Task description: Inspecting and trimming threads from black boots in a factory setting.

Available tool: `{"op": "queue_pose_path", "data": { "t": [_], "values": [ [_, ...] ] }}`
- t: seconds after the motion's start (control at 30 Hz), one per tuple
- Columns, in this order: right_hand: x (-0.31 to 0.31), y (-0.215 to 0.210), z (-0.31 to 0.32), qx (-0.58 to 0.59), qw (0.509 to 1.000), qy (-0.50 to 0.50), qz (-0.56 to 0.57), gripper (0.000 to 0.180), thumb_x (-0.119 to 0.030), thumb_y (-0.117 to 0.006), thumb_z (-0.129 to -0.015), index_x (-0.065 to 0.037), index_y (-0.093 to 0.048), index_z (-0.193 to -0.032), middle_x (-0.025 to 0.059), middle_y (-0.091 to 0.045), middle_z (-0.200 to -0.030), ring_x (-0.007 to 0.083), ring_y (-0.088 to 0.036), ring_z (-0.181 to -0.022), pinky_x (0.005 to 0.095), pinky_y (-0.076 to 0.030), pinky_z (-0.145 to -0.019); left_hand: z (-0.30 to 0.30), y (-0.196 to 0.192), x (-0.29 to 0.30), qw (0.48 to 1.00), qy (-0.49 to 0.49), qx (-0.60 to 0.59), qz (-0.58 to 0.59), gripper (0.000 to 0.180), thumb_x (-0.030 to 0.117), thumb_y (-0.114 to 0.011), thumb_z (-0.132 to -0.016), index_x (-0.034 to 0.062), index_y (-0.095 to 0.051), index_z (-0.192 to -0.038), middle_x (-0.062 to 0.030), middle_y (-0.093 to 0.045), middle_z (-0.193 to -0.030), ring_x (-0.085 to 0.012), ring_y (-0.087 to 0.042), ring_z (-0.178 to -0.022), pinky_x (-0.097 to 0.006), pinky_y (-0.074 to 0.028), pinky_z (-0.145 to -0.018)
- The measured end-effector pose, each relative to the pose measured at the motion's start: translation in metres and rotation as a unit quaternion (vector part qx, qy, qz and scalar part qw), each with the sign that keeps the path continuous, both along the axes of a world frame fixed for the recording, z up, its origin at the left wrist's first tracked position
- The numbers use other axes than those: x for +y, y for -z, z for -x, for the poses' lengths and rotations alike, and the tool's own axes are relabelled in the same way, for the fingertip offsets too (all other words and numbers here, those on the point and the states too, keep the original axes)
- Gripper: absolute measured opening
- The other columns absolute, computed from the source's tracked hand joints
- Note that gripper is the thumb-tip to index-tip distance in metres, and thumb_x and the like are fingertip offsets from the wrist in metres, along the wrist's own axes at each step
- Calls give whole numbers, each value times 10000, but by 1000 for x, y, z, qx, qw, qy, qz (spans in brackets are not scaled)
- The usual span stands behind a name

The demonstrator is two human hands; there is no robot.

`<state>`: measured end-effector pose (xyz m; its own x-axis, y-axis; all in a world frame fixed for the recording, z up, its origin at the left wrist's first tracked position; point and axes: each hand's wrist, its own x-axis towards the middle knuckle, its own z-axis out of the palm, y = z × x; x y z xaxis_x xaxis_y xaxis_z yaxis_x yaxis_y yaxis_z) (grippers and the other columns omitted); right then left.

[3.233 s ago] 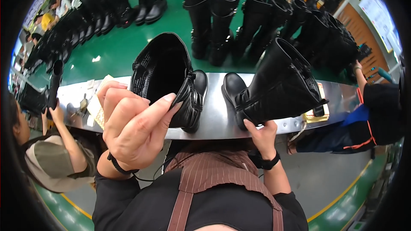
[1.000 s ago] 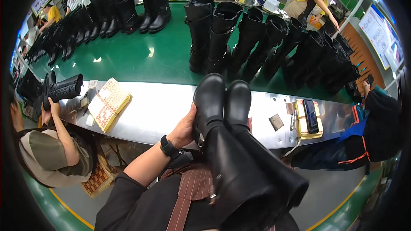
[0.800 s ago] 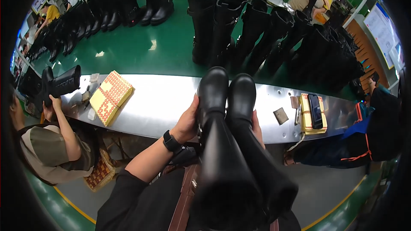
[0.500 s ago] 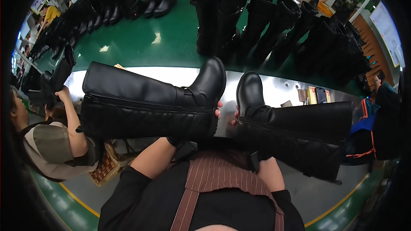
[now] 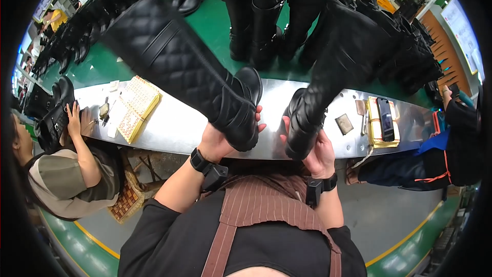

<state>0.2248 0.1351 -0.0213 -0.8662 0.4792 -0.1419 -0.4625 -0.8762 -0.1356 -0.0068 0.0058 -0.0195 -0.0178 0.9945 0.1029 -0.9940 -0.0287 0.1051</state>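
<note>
I hold a pair of tall black quilted boots over the metal workbench (image 5: 184,123). My left hand (image 5: 220,141) grips the left boot (image 5: 179,66) under its foot, and its shaft leans up and away to the left. My right hand (image 5: 318,151) grips the right boot (image 5: 338,66) by its heel and sole, and its shaft leans up to the right. Both hands wear black wrist straps.
Several black boots (image 5: 266,10) stand on the green belt behind the bench. A yellow box (image 5: 134,105) lies at the bench's left, a phone on a yellow stack (image 5: 383,120) at its right. A person (image 5: 66,174) sits at the left holding a boot; another person (image 5: 451,143) is at the right.
The boots lay flat with shafts pointing outward half a second ago; now both are tipped up, shafts rising away from me. Earlier I held them side by side, toes forward.
</note>
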Motion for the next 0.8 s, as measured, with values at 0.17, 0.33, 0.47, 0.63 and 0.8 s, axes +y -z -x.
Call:
{"op": "queue_pose_path", "data": {
  "t": [0.17, 0.33, 0.47, 0.63, 0.8],
  "values": [
    [-8, 6, 3, -40, 993, 39, -100, 552, -403, -388, -1049, -78, -326, -1491, 137, -418, -1502, 328, -399, -1387, 503, -301, -1171, 0, -10, 1, 998, -37, 8, 46, 567, 419, -386, -1035, -3, -437, -1410, -231, -458, -1434, -347, -523, -1262, -572, -319, -1149],
    [-12, 10, 5, -40, 992, 69, -100, 525, -359, -455, -1035, -83, -364, -1472, 113, -447, -1487, 307, -423, -1371, 491, -323, -1157, -3, -9, -4, 973, -97, 149, 149, 729, 603, -463, -943, 77, -408, -1446, -113, -501, -1427, -260, -510, -1295, -491, -378, -1125],
    [-13, 5, 4, -40, 988, 96, -112, 526, -322, -554, -997, -89, -408, -1445, 108, -496, -1445, 292, -475, -1323, 475, -365, -1125, -5, -9, -4, 969, -97, 168, 155, 733, 585, -504, -929, 89, -392, -1457, -101, -494, -1435, -240, -495, -1309, -442, -393, -1117],
    [-16, -5, 3, -84, 982, 121, -120, 482, -298, -567, -995, -92, -445, -1413, 84, -530, -1408, 269, -499, -1297, 466, -378, -1111, -9, -9, 0, 965, -123, 166, 160, 741, 562, -544, -916, 91, -378, -1463, -87, -497, -1438, -231, -472, -1332, -446, -370, -1130],
    [-20, -16, 10, -108, 974, 132, -151, 460, -280, -573, -994, -86, -465, -1396, 72, -542, -1396, 251, -509, -1285, 466, -384, -1107, -12, -8, 2, 958, -134, 210, 141, 718, 528, -572, -920, 113, -358, -1465, -84, -491, -1443, -242, -479, -1328, -470, -399, -1098]
  ]
}}
